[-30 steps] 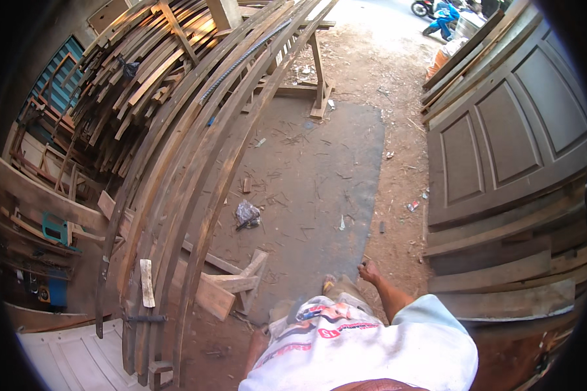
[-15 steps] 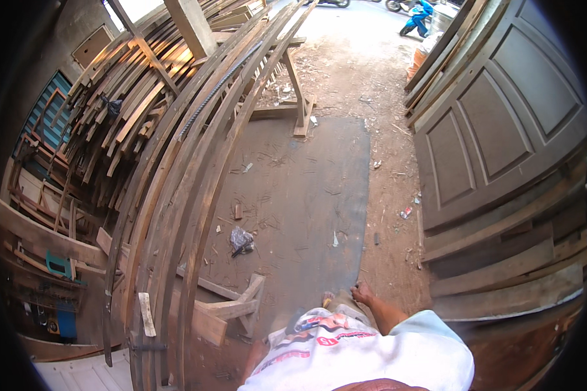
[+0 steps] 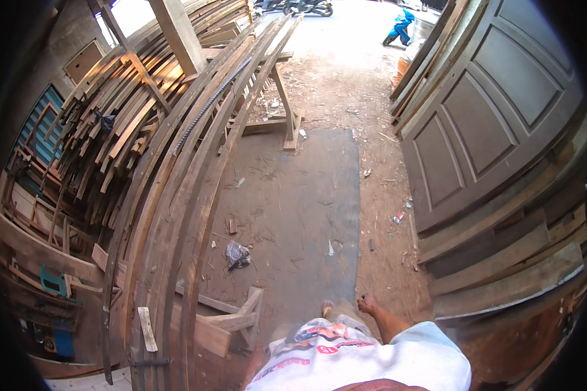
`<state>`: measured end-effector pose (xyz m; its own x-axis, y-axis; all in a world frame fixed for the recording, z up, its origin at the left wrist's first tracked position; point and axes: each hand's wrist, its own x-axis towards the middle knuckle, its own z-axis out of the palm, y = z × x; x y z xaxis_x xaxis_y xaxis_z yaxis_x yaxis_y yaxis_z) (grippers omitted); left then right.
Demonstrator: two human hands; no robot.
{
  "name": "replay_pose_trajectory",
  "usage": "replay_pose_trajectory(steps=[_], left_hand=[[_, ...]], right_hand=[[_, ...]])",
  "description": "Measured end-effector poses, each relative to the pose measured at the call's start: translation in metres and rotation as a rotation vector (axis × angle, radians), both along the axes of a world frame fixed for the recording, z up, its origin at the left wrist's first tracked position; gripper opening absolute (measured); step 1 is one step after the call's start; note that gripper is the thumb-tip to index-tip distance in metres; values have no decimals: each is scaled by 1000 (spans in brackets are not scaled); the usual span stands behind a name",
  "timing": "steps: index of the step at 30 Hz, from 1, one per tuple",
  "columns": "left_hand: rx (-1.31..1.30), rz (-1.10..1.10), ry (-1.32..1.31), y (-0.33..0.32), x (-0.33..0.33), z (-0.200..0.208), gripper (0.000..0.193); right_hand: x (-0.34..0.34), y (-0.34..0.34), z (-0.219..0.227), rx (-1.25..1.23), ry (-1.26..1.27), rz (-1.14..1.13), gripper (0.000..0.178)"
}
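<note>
- Workshop yard: a dirt floor (image 3: pixel 365 85) carries a dark grey rectangular floor mat (image 3: pixel 300 202).
- Left of the mat, long curved brown timber planks (image 3: pixel 195 163) rest on a wooden sawhorse (image 3: pixel 287 111); right of the mat leans a brown panelled wooden door (image 3: pixel 489 111).
- Step in hand, as judged: walking along the mat, bare foot (image 3: pixel 369 304) at its near edge, nothing being handled. The next move calls for clear footing past the crumpled plastic bag (image 3: pixel 237 254).
- Both hands are out of view, hidden below the white printed shirt (image 3: pixel 365 358); the state of the fingers cannot be told.
</note>
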<state>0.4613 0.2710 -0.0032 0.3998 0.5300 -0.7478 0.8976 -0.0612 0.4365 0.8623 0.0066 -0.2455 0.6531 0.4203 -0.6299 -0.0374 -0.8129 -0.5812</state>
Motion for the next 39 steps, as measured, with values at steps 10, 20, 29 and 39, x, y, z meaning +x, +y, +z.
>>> replay_pose_trajectory(steps=[10,20,29,39], left_hand=[[-26,59,-87,4,-61,3,38],[-54,157,-166,-1,-125,2,38],[-64,212,-166,-4,-127,20,38],[-61,92,-52,-5,-77,21,49]], right_hand=[[-72,45,44,-74,-29,117,39],[-118,65,78,-132,-67,232,42],[-125,78,90,-159,-54,281,47],[-89,64,71,-83,-65,264,44]])
